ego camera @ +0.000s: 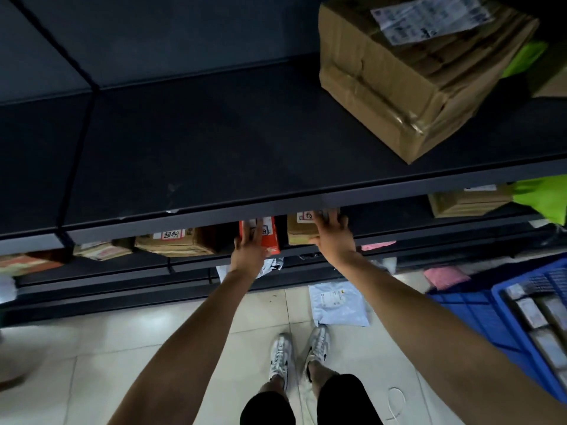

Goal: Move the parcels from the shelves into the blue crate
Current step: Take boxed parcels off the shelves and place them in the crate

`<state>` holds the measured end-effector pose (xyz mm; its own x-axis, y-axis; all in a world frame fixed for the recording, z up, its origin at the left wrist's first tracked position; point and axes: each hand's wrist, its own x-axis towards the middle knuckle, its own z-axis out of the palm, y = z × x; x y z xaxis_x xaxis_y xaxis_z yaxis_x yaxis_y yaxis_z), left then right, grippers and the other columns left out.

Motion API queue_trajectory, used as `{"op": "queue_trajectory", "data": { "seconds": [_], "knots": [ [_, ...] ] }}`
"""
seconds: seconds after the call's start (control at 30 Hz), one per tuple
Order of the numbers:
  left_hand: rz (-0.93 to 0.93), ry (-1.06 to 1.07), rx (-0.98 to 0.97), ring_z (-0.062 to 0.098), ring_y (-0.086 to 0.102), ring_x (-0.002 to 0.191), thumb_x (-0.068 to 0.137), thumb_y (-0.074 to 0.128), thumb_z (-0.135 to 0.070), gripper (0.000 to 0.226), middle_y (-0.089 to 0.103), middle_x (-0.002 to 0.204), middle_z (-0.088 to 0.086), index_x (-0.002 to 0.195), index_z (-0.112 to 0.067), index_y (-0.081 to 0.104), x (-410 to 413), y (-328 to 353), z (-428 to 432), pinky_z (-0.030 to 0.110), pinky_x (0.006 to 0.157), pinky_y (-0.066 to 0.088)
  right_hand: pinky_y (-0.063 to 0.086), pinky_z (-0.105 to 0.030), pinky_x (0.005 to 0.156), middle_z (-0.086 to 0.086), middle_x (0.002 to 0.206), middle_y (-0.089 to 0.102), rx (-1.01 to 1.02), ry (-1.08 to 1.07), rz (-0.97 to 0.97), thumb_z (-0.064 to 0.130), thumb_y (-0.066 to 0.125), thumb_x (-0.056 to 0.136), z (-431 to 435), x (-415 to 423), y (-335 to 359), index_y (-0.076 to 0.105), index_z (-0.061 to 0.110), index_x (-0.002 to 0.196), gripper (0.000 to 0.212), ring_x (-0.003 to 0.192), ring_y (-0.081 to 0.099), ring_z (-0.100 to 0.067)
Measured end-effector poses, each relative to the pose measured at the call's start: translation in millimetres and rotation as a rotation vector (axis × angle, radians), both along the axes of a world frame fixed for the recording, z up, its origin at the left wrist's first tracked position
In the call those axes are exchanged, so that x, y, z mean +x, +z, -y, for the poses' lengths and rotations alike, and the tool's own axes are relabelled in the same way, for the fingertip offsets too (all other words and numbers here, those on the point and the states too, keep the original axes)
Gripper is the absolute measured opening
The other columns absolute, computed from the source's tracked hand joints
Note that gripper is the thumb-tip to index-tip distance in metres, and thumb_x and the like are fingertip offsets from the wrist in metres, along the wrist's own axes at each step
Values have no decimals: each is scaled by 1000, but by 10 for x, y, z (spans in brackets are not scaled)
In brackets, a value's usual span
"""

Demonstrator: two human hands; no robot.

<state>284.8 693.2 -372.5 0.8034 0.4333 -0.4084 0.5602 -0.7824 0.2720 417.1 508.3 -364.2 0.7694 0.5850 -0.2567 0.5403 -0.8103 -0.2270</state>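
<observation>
**Reaching for two parcels on the second shelf**

Facing dark shelves [214, 148] filling the far half of the view. Standing with a blue crate [472, 314] on the floor at near right, already holding several packets. Leaving a large taped carton [399, 87] untouched on the top board, far right. Reaching under that board to a small brown box [299, 233] and, just left of it, an upright red parcel [273, 240]. Laying the right hand [333, 237] over the brown box, fingers spread across its top, thumb at its near edge. Laying the left hand [250, 250] against the red parcel's near face, fingers spread, not closed round it. Judged as the pick-up step, with no firm grasp made yet. Next, probably: closing on both parcels, drawing them near and clear of the board's lip, then carrying them right and down to the crate.
</observation>
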Motion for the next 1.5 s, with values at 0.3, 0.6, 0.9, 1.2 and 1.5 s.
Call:
{"op": "queue_trajectory", "data": {
  "seconds": [0.3, 0.6, 0.9, 1.2, 1.5],
  "knots": [
    [225, -159, -44, 33, 44, 114, 87, 67, -11, 110, -35, 155, -7, 148, -44, -18, -313, 191, 399, 39, 79, 56, 57, -41, 81, -22, 160, 3, 52, -151, 99, 12, 78, 74, 513, -769, 19, 13, 33, 154, 106, 110, 47, -38],
    [188, -491, 25, 31, 37, 121, 89, 65, -15, 98, -27, 159, -1, 154, -32, -6, -230, 287, 1001, 41, 88, 53, 55, -50, 81, -24, 156, 19, 63, -370, 170, 23, 87, 65, 1237, -1426, -93, 30, 27, 149, 101, 97, 57, -43],
    [209, -877, -80, 31, 39, 118, 90, 63, -19, 93, -23, 160, 1, 154, -33, -3, 41, 369, 2835, 40, 96, 44, 48, -50, 90, -20, 158, 16, 90, -769, 181, 25, 81, 73, 3047, -1979, -38, 32, 33, 149, 91, 102, 52, -43],
    [253, -1197, -185, 36, 37, 127, 83, 71, -18, 98, -15, 161, 4, 156, -27, 7, 80, 430, 5467, 43, 99, 45, 45, -54, 88, -24, 155, 24, 63, -1122, 223, 21, 85, 67, 5372, -2500, 228, 37, 30, 146, 93, 99, 50, -43],
    [174, -1400, -241, 31, 25, 140, 88, 67, -36, 98, -31, 156, -5, 153, -35, -7, 36, 376, 7128, 42, 100, 46, 46, -56, 90, -22, 159, 16, 72, -1326, 185, 23, 81, 73, 6819, -2812, 225, 30, 32, 149, 92, 113, 47, -46]
  ]
}}
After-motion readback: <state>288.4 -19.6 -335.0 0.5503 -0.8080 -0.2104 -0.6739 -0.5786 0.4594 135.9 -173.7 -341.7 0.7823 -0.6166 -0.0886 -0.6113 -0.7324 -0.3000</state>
